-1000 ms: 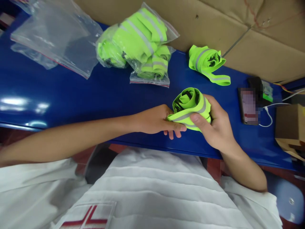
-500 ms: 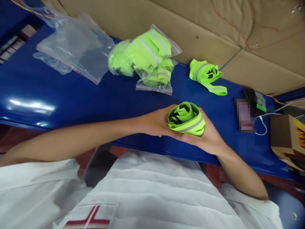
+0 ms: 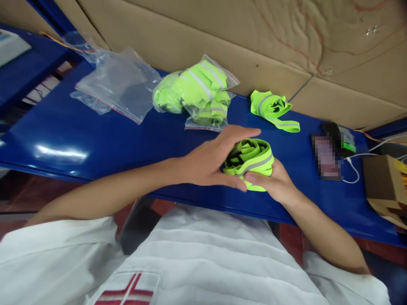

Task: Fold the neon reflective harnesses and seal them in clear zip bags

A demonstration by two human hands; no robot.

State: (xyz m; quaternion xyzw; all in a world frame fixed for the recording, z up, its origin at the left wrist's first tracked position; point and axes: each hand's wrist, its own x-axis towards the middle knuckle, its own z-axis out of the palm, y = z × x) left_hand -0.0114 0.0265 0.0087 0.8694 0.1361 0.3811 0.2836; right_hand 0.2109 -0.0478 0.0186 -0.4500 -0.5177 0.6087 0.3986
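My right hand [image 3: 276, 183] grips a coiled neon-yellow reflective strap [image 3: 259, 163] with a grey stripe, its thumb across the near side. Dark parts show inside the coil's top. At the coil's left side, my left hand [image 3: 211, 159] is open, thumb and fingers spread apart around it. Whether the left palm touches the coil, I cannot tell. Beyond my hands, a second reflective strap [image 3: 269, 106] lies loosely coiled on the table with one loop trailing right. Clear zip bags of folded reflective straps [image 3: 200, 87] are piled to its left.
Flat clear plastic bags [image 3: 117, 80] lie at the back left of the blue table [image 3: 104, 144]. A blurred-out phone-like item [image 3: 326, 156] and a white cable [image 3: 358, 169] are at the right, beside an open cardboard box [image 3: 383, 178]. Cardboard panels [image 3: 222, 38] line the back.
My left hand has loosened from the coiled strap, its fingers now spread. The right hand still holds the coil, with its thumb shifted onto the strap. The view has shifted slightly.
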